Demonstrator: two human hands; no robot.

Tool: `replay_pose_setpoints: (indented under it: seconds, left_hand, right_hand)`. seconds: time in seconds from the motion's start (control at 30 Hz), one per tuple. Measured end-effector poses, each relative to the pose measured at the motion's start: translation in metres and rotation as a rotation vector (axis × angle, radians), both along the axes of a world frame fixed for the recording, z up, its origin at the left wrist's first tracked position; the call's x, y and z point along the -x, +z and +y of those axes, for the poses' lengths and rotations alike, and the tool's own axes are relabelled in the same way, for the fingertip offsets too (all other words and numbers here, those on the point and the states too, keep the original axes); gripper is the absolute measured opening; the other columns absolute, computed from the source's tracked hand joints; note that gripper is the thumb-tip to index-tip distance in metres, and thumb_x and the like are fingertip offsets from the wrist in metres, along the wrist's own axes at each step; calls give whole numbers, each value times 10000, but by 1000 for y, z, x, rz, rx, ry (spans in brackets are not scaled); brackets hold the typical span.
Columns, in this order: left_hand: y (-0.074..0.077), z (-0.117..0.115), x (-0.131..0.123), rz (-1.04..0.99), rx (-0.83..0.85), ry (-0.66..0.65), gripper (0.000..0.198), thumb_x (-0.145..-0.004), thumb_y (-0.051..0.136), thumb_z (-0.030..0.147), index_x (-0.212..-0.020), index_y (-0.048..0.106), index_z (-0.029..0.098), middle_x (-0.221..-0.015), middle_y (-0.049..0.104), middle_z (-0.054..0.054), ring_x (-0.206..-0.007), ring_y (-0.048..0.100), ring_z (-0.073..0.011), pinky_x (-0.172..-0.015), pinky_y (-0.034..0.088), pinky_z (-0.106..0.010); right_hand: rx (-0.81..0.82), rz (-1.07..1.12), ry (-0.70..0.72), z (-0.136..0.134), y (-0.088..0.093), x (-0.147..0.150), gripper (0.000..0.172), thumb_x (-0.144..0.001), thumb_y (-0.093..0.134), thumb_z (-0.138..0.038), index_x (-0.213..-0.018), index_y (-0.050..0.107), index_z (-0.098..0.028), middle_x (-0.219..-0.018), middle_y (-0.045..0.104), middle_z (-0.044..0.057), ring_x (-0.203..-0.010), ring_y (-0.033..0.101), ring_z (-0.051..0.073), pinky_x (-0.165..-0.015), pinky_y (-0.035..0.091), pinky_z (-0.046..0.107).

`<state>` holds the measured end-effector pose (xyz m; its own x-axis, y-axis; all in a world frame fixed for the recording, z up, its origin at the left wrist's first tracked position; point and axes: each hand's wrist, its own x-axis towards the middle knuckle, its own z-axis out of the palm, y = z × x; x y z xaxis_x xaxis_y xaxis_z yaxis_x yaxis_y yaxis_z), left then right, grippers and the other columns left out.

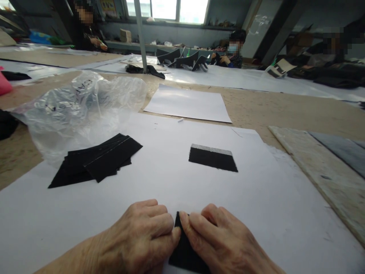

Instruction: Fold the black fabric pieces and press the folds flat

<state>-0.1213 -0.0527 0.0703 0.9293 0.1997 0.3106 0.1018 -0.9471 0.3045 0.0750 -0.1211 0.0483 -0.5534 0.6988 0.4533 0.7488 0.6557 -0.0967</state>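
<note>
A black fabric piece (186, 253) lies on the white sheet (251, 213) at the bottom middle, partly covered by both hands. My left hand (142, 232) is closed, its thumb and curled fingers at the piece's left edge. With fingers bent and pressed together, my right hand (219, 236) grips the upper right edge of the same piece. Farther up the sheet rests a single black piece (213, 159) with a grey strip along its far edge. To the left, several black fabric pieces (111, 156) overlap in a fanned pile.
A crumpled clear plastic bag (85, 102) sits behind the pile. Another white sheet (189, 102) lies farther back, beyond a small white stub (180, 120). At the right is a worn board (316, 163). A pole (140, 38) rises behind, and people work at the far tables.
</note>
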Motion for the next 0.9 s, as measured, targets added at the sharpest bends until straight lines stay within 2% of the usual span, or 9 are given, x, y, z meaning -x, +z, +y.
replay_pose_setpoints:
  seconds: [0.1,0.23,0.33,0.43,0.6,0.7,0.77,0.83,0.9]
  left_hand:
    - [0,0,-2,-29,8,3,195,-788,366,78,-845,546,127,-617,503,-37,-554,445,-157,-499,323,-296]
    - [-1,0,-5,-101,8,-6,206,-723,370,46,-793,543,133,-589,469,-19,-523,413,-147,-493,305,-301]
    - [1,-2,-5,-78,37,21,196,-730,372,35,-735,537,140,-589,446,-10,-533,410,-142,-507,310,-300]
    - [0,-2,-4,-104,93,35,209,-768,371,27,-689,526,143,-584,406,3,-533,399,-130,-517,310,-288]
    - [-10,3,-4,-257,249,143,164,-826,454,81,-925,563,153,-778,506,-28,-700,490,-142,-638,386,-287]
    - [-18,6,-11,-308,127,186,221,-861,486,161,-1077,530,143,-911,558,-68,-789,512,-176,-699,394,-325]
    - [-25,7,-18,-367,-7,143,158,-895,421,173,-953,564,139,-752,562,-41,-659,485,-158,-600,349,-304]
    - [-31,7,-25,-434,-120,134,234,-905,359,138,-774,552,149,-568,479,-3,-529,405,-135,-512,272,-289]
    - [-35,7,-29,-437,-207,156,269,-895,350,101,-696,522,154,-514,427,8,-492,371,-126,-486,252,-289]
  right_hand:
    - [47,-23,11,0,1,1,260,-913,330,-68,-926,584,-118,-837,596,42,-630,429,156,-476,335,299]
    - [126,69,-1,-2,5,-2,275,-889,338,-88,-1066,548,-110,-842,565,64,-686,450,169,-552,387,296]
    - [154,205,-142,-4,6,-8,223,-858,385,-85,-995,558,-124,-822,529,74,-739,458,187,-629,407,320]
    - [153,196,-280,-5,7,-11,88,-819,453,-90,-811,524,-141,-773,513,74,-699,445,200,-595,387,332]
    - [166,134,-288,-5,7,-7,140,-734,439,-32,-747,457,-170,-705,496,47,-617,428,181,-531,324,290]
    - [74,140,-241,-3,1,-1,172,-739,394,-15,-734,433,-182,-681,485,29,-592,425,163,-525,293,279]
    - [-77,176,-216,1,-6,4,184,-770,363,-24,-706,399,-193,-643,456,8,-557,404,149,-518,260,284]
    - [-229,207,-235,7,-11,9,216,-803,331,-35,-671,374,-200,-597,417,-9,-522,376,141,-512,233,294]
    - [-327,160,-245,13,-13,11,250,-810,322,-24,-642,390,-196,-564,403,-13,-500,363,138,-500,223,297]
